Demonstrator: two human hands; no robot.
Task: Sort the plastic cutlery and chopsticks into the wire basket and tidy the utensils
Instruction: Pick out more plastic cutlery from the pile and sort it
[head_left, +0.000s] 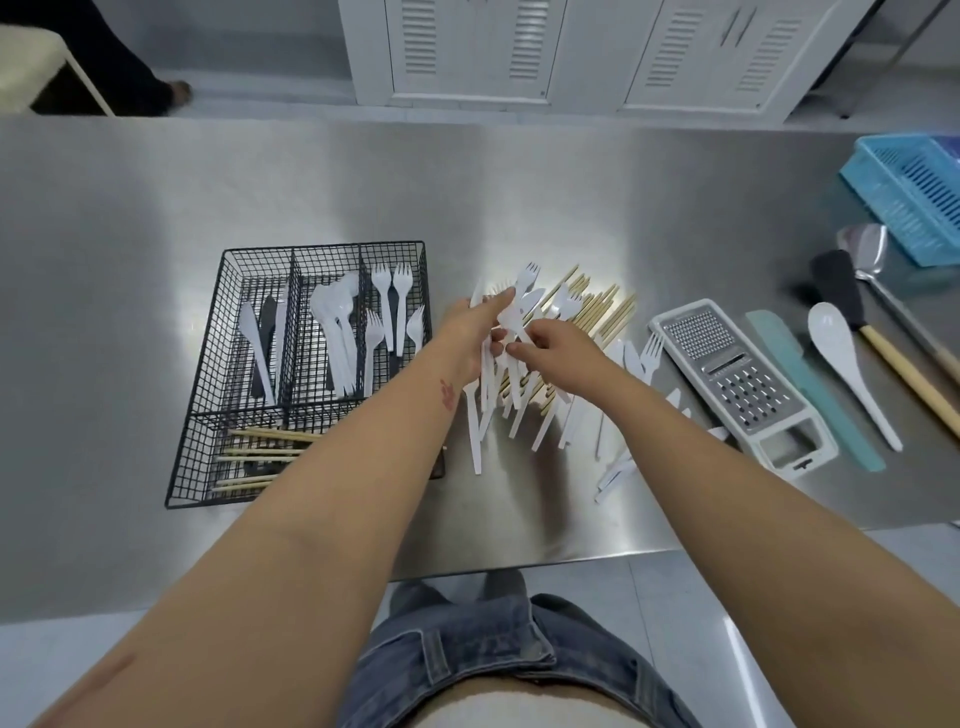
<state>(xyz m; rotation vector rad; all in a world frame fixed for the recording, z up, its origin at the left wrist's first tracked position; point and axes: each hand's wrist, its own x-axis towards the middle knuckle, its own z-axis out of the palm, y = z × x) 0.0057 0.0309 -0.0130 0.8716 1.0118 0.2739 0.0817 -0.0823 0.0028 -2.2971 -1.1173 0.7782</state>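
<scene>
right hand: fingers curled, pinching white cutlery atop the pile
left hand: fingers stretched into the pile, thumb against a white fork; firm hold or not, cannot tell
loose pile: white cutlery mixed with chopsticks, on steel table, right of basket
wire basket: knives left, spoons middle, forks right, chopsticks in front compartment
far right: grater, white spoon, blue basket

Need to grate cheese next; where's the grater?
In the head view, the grater lies flat on the steel table's right side, between the loose cutlery pile and the teal spatula.
</scene>
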